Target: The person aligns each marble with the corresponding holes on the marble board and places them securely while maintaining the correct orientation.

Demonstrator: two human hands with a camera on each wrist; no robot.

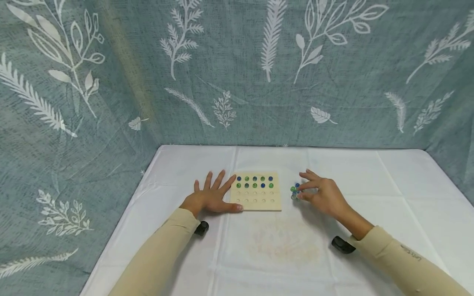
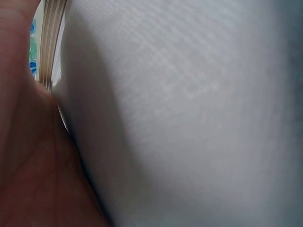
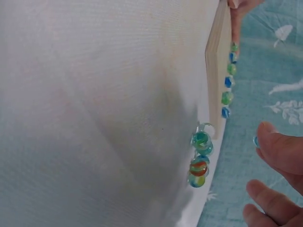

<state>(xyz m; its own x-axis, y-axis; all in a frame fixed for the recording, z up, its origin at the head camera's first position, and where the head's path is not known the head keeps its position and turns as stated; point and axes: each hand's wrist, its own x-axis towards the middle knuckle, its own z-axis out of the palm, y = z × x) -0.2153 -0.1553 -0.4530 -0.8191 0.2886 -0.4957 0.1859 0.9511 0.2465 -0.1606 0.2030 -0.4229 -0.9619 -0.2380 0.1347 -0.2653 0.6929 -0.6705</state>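
Note:
My left hand (image 1: 212, 199) lies spread with straight fingers at the left side of a pale wooden board (image 1: 258, 206). Its thumb rests at the board's front left corner and its forefinger reaches the back left edge. Blue and green glass marbles sit in the board's two back rows; the two front rows show bare hollows. Over a small cluster of loose marbles (image 3: 201, 142), right of the board, my right hand (image 1: 326, 197) pinches a bluish marble (image 3: 255, 141) between thumb and forefinger. That marble is mostly hidden by the thumb in the right wrist view.
A white cloth (image 1: 281, 250) covers the table, with a faint brownish stain in front of the board. Behind and to the left hangs a teal curtain (image 1: 237, 61) with white leaf prints. Each wrist carries a black device (image 1: 342, 245).

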